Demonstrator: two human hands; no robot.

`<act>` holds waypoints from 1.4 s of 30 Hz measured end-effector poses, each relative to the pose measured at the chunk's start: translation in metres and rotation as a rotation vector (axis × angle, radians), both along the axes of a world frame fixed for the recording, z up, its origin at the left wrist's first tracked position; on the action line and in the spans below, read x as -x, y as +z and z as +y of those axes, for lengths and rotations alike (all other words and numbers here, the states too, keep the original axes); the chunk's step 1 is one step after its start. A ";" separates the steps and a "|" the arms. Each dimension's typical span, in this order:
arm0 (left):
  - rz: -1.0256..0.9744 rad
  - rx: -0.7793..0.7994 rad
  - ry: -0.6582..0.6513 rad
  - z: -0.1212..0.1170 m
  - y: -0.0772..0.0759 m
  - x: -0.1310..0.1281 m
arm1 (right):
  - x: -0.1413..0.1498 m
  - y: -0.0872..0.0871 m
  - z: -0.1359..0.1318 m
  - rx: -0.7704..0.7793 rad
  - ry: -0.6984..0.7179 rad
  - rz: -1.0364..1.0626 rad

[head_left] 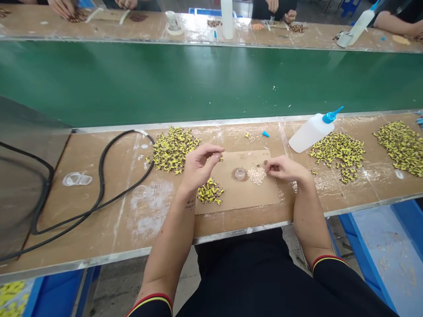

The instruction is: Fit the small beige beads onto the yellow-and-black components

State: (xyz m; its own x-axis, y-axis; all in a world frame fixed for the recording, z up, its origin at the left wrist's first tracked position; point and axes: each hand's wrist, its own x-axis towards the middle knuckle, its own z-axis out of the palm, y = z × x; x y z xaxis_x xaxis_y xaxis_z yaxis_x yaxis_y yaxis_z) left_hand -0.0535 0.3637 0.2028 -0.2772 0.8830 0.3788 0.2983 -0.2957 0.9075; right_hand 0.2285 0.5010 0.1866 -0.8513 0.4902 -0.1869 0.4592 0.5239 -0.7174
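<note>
My left hand is raised over the left side of a cardboard sheet, thumb and forefinger pinching a small yellow-and-dark piece. Beneath that hand lies a small heap of similar yellow-and-dark pieces. At the right edge of the sheet, my right hand has its fingertips pressed together; whatever they hold is too small to make out. Just left of those fingertips is a pile of tiny pale pieces. Beside the pile sits a small round clear dish on a dark wet-looking ring.
Larger yellow-and-dark piles lie left and right. A white squeeze bottle with blue nozzle leans at the right. A black cable loops at left. Beyond the green belt, other people's hands work at another bench.
</note>
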 end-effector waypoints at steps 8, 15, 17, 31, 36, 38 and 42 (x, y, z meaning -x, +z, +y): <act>0.029 0.054 0.037 -0.010 -0.011 0.003 | 0.004 0.003 -0.003 -0.007 -0.024 0.115; 0.084 0.067 0.070 -0.010 -0.011 0.000 | 0.009 0.000 -0.007 0.022 0.044 0.101; 0.092 0.074 0.071 -0.010 -0.010 0.000 | 0.009 0.000 -0.007 -0.025 -0.007 0.130; 0.158 0.031 0.081 -0.016 0.002 -0.002 | 0.011 0.001 -0.010 -0.045 0.017 0.105; 0.160 0.034 0.079 -0.017 0.003 -0.003 | 0.019 0.004 -0.014 -0.064 0.029 0.113; 0.164 0.038 0.079 -0.016 0.004 -0.004 | 0.022 0.005 -0.016 -0.082 0.028 0.121; 0.169 0.045 0.079 -0.016 0.003 -0.004 | 0.021 0.007 -0.016 -0.047 0.056 0.131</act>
State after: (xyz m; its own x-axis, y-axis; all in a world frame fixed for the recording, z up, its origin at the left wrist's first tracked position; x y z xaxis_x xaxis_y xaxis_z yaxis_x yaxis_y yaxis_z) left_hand -0.0499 0.3476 0.2062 -0.2817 0.8783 0.3862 0.4685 -0.2254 0.8542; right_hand 0.2078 0.4849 0.1938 -0.8931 0.4471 -0.0506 0.3326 0.5801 -0.7436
